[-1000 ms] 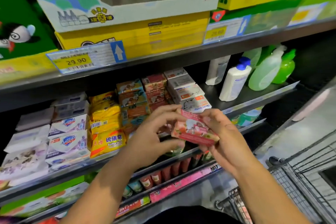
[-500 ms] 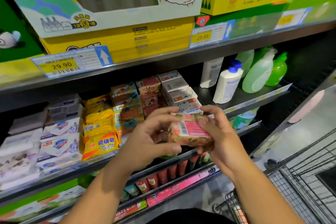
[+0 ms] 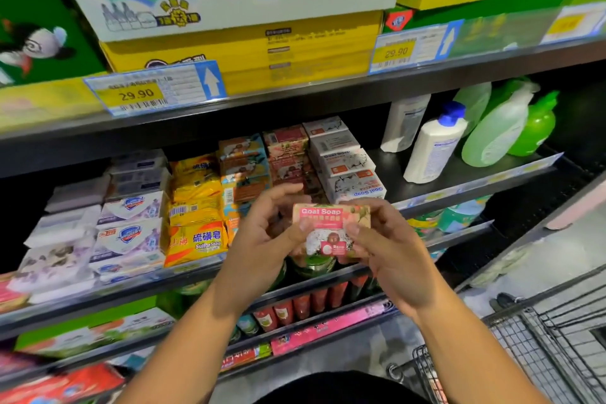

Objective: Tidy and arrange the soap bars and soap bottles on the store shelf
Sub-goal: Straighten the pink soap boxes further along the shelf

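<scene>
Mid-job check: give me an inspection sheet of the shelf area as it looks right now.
Surface: dark shelf, bare patch beside the bottles.
Job's things: Goat Soap box held up in front; soap stacks in rows; bottles upright at right.
Clutter: nothing seen.
Hands: left hand and right hand both pinch the box.
Cables: nothing seen.
Surroundings: cartons above, price tag, wire cart lower right.

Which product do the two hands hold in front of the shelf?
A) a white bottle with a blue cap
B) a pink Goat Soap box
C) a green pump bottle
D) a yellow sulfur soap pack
B: the left hand and the right hand pinch the pink Goat Soap box by its two ends, with its printed name facing the camera.
</scene>
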`<state>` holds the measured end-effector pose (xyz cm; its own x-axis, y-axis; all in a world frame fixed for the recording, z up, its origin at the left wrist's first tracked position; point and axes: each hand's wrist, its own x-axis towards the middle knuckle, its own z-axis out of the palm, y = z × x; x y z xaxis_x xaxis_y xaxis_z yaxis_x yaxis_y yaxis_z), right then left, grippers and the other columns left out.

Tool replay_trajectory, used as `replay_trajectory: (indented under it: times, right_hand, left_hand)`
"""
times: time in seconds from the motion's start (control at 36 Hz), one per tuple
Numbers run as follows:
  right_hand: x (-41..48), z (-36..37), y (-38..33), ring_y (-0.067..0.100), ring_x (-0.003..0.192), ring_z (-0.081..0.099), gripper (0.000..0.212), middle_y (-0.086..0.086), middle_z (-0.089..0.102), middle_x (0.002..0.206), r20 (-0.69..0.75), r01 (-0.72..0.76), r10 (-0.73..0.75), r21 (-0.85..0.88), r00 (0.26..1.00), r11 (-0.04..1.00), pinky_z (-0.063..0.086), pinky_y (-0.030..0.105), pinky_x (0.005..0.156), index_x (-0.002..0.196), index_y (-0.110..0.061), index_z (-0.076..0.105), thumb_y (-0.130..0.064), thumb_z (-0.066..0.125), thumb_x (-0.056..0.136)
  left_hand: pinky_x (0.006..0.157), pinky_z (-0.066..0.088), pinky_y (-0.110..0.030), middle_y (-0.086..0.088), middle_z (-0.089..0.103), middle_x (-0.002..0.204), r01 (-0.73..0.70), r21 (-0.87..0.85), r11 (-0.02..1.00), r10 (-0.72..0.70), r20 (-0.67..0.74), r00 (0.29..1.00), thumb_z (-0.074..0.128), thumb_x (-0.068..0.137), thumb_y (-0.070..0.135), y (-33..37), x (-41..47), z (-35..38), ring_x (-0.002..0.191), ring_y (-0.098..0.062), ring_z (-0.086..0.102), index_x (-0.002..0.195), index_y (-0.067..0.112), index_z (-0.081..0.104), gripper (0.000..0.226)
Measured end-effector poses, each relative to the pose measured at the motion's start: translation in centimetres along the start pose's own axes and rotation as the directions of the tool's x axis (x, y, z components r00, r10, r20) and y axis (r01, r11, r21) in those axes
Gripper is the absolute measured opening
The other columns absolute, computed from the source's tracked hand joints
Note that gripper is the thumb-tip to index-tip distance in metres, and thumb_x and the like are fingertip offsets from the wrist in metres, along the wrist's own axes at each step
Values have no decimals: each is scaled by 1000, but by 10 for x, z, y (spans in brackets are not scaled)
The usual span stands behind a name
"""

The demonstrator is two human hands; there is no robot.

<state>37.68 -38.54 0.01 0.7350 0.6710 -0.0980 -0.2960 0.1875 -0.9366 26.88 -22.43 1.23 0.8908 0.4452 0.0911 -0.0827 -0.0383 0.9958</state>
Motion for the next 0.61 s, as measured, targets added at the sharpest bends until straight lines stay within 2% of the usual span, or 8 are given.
replay_trajectory:
  times: [0.11, 0.17, 0.25, 0.31, 0.36, 0.42, 0.5, 0.61]
  right_hand:
    - [2, 4, -3, 31, 86, 67, 16, 18, 64, 117, 24, -10, 8, 62, 1000, 998, 50, 28, 49, 101, -25, 66, -19, 66, 86]
    - [2, 5, -3, 24, 71, 66, 12, 22, 66, 104, 75, -58, 50, 115, 996, 992, 49, 28, 46, 93, -19, 71, -24, 74, 83]
    - [5, 3, 0, 25, 66, 69, 77, 20, 70, 98, 250, -118, 77, 151, 965, 982, 56, 27, 52, 118, -11, 66, -34, 98, 52]
    - [7, 5, 1, 25, 64, 68, 93, 17, 70, 94, 339, -126, 82, 111, 937, 986, 56, 29, 53, 127, -12, 62, -30, 101, 45]
    - [9, 11, 0, 26, 69, 69, 74, 11, 71, 93, 359, -86, 78, 7, 930, 996, 55, 30, 55, 117, -23, 69, -39, 98, 51]
    - [11, 18, 1, 29, 95, 71, 57, 6, 74, 106, 322, -48, 76, -95, 944, 994, 57, 33, 70, 108, -32, 73, -57, 89, 59]
    - [13, 32, 3, 26, 108, 67, 50, 6, 73, 114, 243, -34, 70, -149, 968, 988, 54, 40, 91, 107, -29, 74, -64, 79, 71]
    - [13, 50, 9, 25, 80, 70, 22, 4, 74, 101, 119, -42, 60, -143, 991, 989, 54, 34, 54, 102, -30, 67, -41, 67, 83]
  left_hand:
    - [84, 57, -35, 0, 53, 142, 57, -86, 995, -39, 199, 979, 93, 63, 28, -8, -4, -16, 119, -25, 61, 121, 28, 66, 64]
    - [91, 55, -41, -1, 52, 142, 38, 24, 999, -42, 205, 978, 94, 60, 34, -8, -4, -22, 124, -24, 58, 121, 37, 66, 67]
    - [96, 54, -44, 18, 66, 117, -3, 248, 969, -11, 55, 998, 88, 55, 49, -12, -2, -30, 113, -13, 63, 107, 56, 65, 57]
    - [92, 55, -38, 20, 68, 110, -17, 206, 978, 16, 4, 1000, 88, 51, 56, -14, -4, -35, 108, -9, 63, 101, 56, 67, 54]
    - [88, 55, -31, 15, 67, 116, -67, 150, 986, 72, -28, 997, 87, 53, 63, -14, -7, -38, 113, -10, 62, 101, 48, 71, 52]
    - [82, 55, -26, 10, 69, 115, -58, 55, 997, 62, -74, 995, 88, 59, 53, -13, -12, -38, 108, -10, 65, 105, 31, 70, 54]
    - [82, 55, -29, 12, 71, 105, 14, 9, 1000, -12, -164, 986, 85, 70, 37, -13, -17, -38, 100, -10, 67, 114, 26, 62, 51]
    - [77, 57, -28, 12, 67, 119, -15, -95, 995, 4, -112, 994, 89, 71, 32, -12, -27, -48, 101, -13, 68, 123, 39, 60, 60]
